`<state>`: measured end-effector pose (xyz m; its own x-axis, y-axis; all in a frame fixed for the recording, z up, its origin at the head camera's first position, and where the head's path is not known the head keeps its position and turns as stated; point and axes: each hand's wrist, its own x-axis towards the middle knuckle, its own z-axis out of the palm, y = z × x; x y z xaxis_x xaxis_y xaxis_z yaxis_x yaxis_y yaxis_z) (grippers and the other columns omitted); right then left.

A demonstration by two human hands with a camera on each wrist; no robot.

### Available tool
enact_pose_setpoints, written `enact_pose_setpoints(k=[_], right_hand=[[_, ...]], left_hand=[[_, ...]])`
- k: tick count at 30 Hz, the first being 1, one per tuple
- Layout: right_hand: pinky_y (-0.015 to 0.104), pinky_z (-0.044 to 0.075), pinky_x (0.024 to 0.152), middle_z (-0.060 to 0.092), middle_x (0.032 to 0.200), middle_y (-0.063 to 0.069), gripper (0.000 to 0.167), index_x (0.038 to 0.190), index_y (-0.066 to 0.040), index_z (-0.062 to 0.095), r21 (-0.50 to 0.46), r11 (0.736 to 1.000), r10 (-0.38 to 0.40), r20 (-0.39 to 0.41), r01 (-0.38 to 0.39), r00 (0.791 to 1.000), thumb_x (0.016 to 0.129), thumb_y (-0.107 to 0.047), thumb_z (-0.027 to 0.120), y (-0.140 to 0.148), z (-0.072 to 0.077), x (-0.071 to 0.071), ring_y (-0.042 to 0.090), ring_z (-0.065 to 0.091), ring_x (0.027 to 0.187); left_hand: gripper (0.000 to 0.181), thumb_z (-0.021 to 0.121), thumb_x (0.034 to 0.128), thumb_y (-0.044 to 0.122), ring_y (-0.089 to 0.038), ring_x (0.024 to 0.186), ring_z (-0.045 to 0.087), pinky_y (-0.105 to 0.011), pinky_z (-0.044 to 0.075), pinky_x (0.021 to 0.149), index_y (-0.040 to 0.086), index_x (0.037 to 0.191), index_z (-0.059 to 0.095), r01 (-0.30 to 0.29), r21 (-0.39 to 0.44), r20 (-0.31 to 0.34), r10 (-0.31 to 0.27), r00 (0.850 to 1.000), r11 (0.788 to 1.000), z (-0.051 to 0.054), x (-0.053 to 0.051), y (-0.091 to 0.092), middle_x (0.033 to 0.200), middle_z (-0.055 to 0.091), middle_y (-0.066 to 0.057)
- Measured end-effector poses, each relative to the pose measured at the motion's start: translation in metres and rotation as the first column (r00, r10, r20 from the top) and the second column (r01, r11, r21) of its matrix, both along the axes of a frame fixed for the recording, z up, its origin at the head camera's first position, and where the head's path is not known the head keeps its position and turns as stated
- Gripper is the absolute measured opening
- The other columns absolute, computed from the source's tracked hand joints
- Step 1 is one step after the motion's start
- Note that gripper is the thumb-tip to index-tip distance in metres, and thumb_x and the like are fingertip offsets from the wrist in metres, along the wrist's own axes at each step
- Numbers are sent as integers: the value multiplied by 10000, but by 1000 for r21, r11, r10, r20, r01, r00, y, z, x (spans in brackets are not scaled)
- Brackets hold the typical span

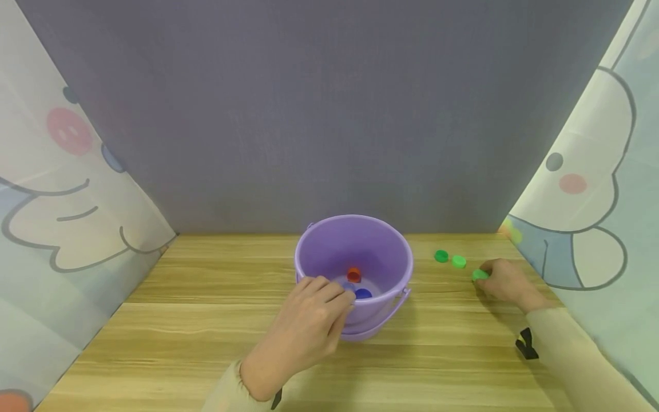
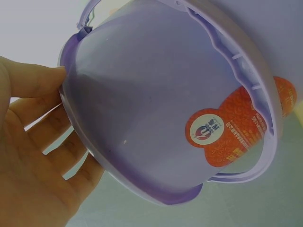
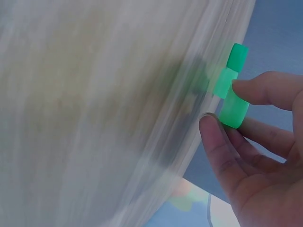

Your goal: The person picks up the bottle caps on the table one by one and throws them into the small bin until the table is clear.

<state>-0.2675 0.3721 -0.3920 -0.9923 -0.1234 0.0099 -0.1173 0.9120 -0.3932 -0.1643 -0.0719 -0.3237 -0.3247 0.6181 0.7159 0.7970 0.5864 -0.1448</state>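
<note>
A purple bucket [image 1: 381, 247] stands in the middle of the head view, red cap [image 1: 353, 274] and blue caps [image 1: 362, 293] inside it. The left hand [image 1: 301, 329] holds its near rim; in the left wrist view the hand [image 2: 42, 151] has thumb and fingers on either side of the bucket's [image 2: 128, 94] rim. At the right, the right hand [image 1: 509, 284] pinches a light green cap [image 1: 480, 275]. In the right wrist view, the hand's [image 3: 260, 165] thumb lies against that cap [image 3: 234, 111], fingers around its other side.
Another light green cap [image 1: 459, 261] and a darker green one [image 1: 441, 256] lie on the wooden table [image 1: 206, 320] between bucket and right hand. A grey panel [image 1: 329, 114] rises behind; cartoon-printed cloths hang on both sides. The bucket's handle [image 1: 391, 313] hangs down toward the right.
</note>
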Motion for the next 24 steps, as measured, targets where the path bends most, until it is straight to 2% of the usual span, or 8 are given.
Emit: enact_pose_setpoints(k=[3, 6, 11, 20, 24], right_hand=[[629, 514, 833, 649, 1077, 371, 472, 1167, 218, 590, 0, 1000, -2, -25, 2, 1000, 880, -143, 690, -2, 0, 1, 528, 635, 975], [625, 517, 833, 637, 1097, 388, 491, 1178, 227, 581, -18, 1000, -8, -46, 7, 999, 890, -156, 690, -4, 0, 2, 556, 619, 1001], [589, 541, 796, 658, 1067, 360, 525, 1202, 226, 571, -64, 998, -24, -71, 19, 997, 897, -183, 695, -9, 0, 4, 506, 649, 952], [570, 546, 780, 674, 1074, 324, 499, 1207, 161, 615, -135, 990, -63, -99, 50, 993, 898, -214, 728, -16, 0, 7, 471, 653, 948], [512, 555, 748, 675, 1083, 308, 511, 1234, 142, 616, -178, 982, -85, -89, 68, 992, 901, -226, 736, -20, 2, 9, 420, 660, 936]], left_hand=[[87, 673, 859, 85, -156, 733, 528, -271, 431, 701, 157, 866, 625, 1, -1, 1, -1, 1000, 1000, 0, -1, 0, 807, 600, 62], [89, 679, 860, 87, -156, 737, 531, -273, 434, 706, 158, 870, 626, 0, -1, 4, 0, 1000, 1000, 0, -1, 0, 813, 606, 62], [84, 681, 863, 89, -156, 744, 533, -277, 435, 710, 154, 876, 630, -2, -2, 17, 2, 1000, 1000, 0, -1, 0, 822, 614, 59], [82, 690, 865, 84, -160, 756, 548, -287, 445, 721, 150, 885, 645, -7, -4, 43, 7, 999, 1000, 0, 0, 0, 838, 636, 54], [66, 668, 875, 90, -163, 749, 544, -289, 443, 722, 149, 875, 639, -4, 2, 15, 4, 1000, 1000, 0, -1, 1, 823, 621, 56]])
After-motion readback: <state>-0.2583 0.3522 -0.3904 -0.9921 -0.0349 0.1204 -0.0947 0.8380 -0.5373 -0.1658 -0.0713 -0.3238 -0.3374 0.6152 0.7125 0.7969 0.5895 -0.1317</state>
